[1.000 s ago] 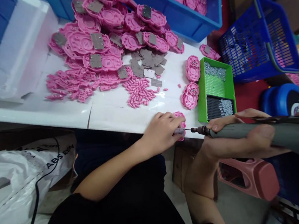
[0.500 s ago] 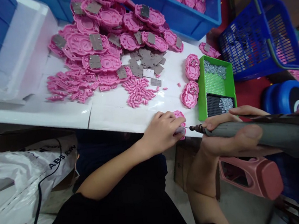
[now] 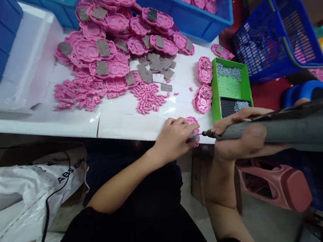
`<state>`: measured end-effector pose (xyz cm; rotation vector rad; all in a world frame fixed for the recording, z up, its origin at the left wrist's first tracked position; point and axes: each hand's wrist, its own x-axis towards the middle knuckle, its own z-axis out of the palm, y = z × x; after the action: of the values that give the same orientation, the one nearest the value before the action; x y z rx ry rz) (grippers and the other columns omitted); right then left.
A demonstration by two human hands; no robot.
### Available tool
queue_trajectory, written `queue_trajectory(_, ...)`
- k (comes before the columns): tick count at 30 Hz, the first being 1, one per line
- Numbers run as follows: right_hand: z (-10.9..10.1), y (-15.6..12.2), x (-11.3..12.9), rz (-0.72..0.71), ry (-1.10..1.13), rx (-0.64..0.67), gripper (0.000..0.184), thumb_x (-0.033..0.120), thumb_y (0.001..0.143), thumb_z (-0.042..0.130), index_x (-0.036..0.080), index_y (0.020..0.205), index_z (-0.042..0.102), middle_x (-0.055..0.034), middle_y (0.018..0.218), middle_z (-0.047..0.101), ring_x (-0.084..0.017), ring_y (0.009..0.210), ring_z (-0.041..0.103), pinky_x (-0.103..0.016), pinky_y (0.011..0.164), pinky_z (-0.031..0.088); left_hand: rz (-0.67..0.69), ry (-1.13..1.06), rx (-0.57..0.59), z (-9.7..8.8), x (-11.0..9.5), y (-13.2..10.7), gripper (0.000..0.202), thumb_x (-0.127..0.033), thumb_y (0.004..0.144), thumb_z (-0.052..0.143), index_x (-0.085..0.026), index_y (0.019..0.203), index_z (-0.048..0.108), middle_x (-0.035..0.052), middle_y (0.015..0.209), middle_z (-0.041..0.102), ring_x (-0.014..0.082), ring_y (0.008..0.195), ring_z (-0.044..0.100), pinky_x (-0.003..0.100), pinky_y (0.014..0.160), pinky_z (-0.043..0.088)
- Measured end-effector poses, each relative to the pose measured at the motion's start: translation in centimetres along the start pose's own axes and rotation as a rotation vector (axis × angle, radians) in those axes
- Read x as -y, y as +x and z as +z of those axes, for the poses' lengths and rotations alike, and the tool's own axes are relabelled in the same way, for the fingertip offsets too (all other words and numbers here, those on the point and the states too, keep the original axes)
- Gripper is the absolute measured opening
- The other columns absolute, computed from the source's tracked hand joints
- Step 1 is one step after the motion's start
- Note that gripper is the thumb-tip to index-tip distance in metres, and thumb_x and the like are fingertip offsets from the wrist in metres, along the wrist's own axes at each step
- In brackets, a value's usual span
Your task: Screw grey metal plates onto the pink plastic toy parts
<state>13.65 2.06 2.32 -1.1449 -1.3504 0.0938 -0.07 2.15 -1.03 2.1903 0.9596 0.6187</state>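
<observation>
My left hand [image 3: 174, 138] is closed on a small pink plastic part [image 3: 193, 123] at the near edge of the white table [image 3: 127, 118]. My right hand [image 3: 243, 139] grips a grey electric screwdriver [image 3: 288, 129], held level, its dark bit tip [image 3: 205, 133] touching the part's right side. Two finished pink parts [image 3: 203, 98] with screws lie just beyond, beside a green screw tray [image 3: 231, 87].
A heap of pink shells with grey metal plates [image 3: 119, 37] fills the table's middle, with pink beads [image 3: 148, 97] and small pink pieces [image 3: 76, 95]. Blue bins [image 3: 197, 15] stand behind, a blue basket [image 3: 275, 34] at right, a pink stool [image 3: 276, 186] below, a white bag [image 3: 22, 195] at left.
The screwdriver has moved left and its bit has closed onto the part in my left hand. The view has shifted slightly; the left hand stays put.
</observation>
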Motion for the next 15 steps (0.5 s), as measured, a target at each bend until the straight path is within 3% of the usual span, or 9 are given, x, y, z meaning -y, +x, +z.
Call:
queue_trajectory(2,0.4,0.5,0.8,-0.086,0.006,-0.199,0.018,0.036,0.099,0.045,0.030,0.100,0.063,0.0010,0.083,0.055,-0.010,0.043,0.048,-0.028,0.037,0.033,-0.006,0.005,-0.012,0.2,0.0,0.0,0.029,-0.031,0.098,0.069,-0.021,0.125,0.066,0.0048,0.114,0.077,0.0244,0.117,0.062,0.039,0.093,0.038)
queue_trajectory(6,1.0,0.9,1.3,-0.066,-0.056,-0.287,0.005,0.030,0.098,0.053,0.026,0.099,0.056,0.0010,0.086,0.059,-0.009,0.046,0.050,-0.028,0.037,0.038,-0.019,0.024,-0.028,0.4,-0.1,-0.1,0.027,-0.032,0.098,0.069,-0.022,0.123,0.067,0.0045,0.118,0.077,0.0240,0.117,0.062,0.039,0.094,0.038)
queue_trajectory(9,1.2,0.6,1.2,-0.043,-0.107,-0.319,0.017,0.038,0.101,0.053,0.027,0.113,0.053,-0.0004,0.086,0.056,-0.009,0.046,0.049,-0.027,0.035,0.040,-0.010,0.042,-0.034,0.5,-0.1,-0.1,0.024,-0.031,0.098,0.070,-0.023,0.120,0.068,0.0033,0.116,0.077,0.0235,0.115,0.062,0.039,0.093,0.038)
queue_trajectory(12,1.4,0.3,1.1,-0.016,-0.142,-0.285,0.025,0.040,0.104,0.047,0.027,0.124,0.050,-0.0015,0.088,0.053,-0.009,0.050,0.053,-0.029,0.044,0.052,-0.005,0.053,-0.042,0.4,-0.2,-0.1,0.025,-0.032,0.096,0.072,-0.023,0.119,0.069,0.0031,0.114,0.078,0.0237,0.114,0.062,0.039,0.093,0.038)
queue_trajectory(15,1.3,0.2,0.4,-0.037,-0.123,-0.274,0.040,0.037,0.106,0.040,0.028,0.145,0.034,-0.0035,0.096,0.054,-0.010,0.055,0.057,-0.033,0.052,0.058,-0.017,0.055,-0.039,0.4,-0.3,-0.1,0.023,-0.034,0.097,0.072,-0.023,0.117,0.069,0.0025,0.113,0.078,0.0237,0.113,0.062,0.039,0.093,0.039)
